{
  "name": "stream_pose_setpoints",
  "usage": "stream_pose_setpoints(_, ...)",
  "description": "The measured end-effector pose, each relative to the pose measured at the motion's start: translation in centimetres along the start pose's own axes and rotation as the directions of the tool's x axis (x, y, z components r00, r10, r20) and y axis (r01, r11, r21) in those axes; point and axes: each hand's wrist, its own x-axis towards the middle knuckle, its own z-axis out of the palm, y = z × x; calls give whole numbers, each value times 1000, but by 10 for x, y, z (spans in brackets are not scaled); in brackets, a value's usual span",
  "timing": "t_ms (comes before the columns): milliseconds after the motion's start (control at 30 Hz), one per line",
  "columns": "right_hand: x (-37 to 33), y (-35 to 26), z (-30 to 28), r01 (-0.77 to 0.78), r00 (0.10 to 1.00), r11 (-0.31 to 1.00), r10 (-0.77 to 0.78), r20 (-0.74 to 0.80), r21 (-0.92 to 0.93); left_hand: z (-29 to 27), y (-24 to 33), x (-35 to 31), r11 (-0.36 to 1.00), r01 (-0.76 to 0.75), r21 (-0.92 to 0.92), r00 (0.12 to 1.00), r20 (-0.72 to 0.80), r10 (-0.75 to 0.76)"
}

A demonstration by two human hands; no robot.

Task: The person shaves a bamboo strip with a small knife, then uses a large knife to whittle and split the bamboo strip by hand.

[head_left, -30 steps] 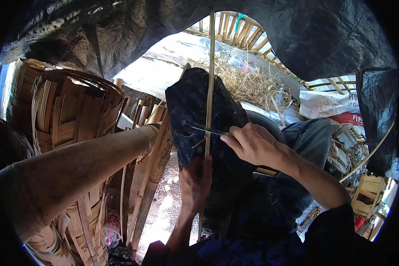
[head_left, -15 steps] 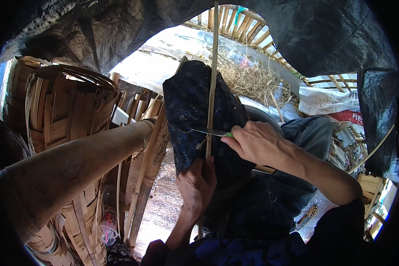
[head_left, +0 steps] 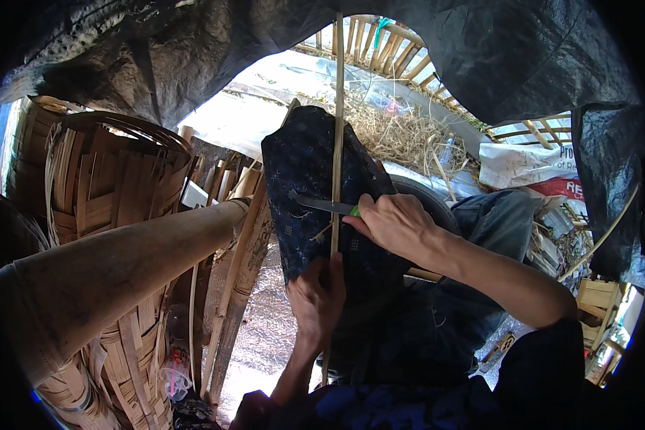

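Right fingers [head_left: 368, 208] grip a knife [head_left: 320, 205], left fingers [head_left: 336, 268] a strip [head_left: 338, 136] — handle [head_left: 355, 211] now nearer it.

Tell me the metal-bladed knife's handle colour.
The knife handle is green where visible; head view shows best.

Green knife handle [head_left: 353, 211], dark-blue patterned cloth [head_left: 301, 159]

I see a dark shirt [head_left: 408, 410] with bluish patches across it, its right sleeve [head_left: 541, 362] ending near the elbow, bare forearms [head_left: 498, 279] and hands [head_left: 398, 228], and faded blue jeans [head_left: 498, 223].
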Motion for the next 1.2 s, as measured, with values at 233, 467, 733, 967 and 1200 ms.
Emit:
stream_pose_setpoints(233,1,2,9,-9,1000,1000,9,-13,-2,0,-1,-1,1000,6,25,1000,-17,-6)
stream_pose_setpoints(467,19,17,21,-67,990,994,78,-117,91,1,7,-2,994,-36,105,999,-23,39)
stream_pose_setpoints(733,24,18,22,-47,982,996,59,-177,69,0,8,-3,997,-26,72,999,-32,28)
stream_pose_setpoints(967,17,24,25,8,982,993,14,-188,116,-1,4,-1,998,43,41,999,7,-43)
stream_pose_setpoints(1200,1,6,15,-156,977,977,175,-125,144,0,8,-11,997,10,79,1000,5,-11)
